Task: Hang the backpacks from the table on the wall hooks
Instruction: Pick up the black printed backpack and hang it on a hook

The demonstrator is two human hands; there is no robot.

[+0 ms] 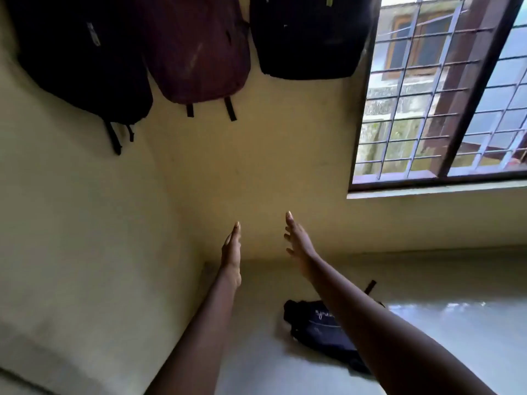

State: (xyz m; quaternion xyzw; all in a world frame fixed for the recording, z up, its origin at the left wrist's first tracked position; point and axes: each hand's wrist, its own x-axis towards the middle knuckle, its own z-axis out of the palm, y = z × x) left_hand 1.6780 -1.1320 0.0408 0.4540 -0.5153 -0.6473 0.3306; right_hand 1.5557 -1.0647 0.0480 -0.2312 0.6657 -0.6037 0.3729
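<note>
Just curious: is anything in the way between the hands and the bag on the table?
Nothing visible. The dark backpack lies uncovered on the table; the left hand and right hand, both open, reach past it toward the wall.

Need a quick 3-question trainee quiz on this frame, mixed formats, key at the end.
1. True or false: the left hand and the right hand both hold nothing.
2. How many backpacks hang on the wall? A) two B) three C) four
3. Fill in: the navy backpack lies on the ____.
Key: 1 true. 2 B: left black backpack, maroon backpack, right black backpack. 3 table.
</note>
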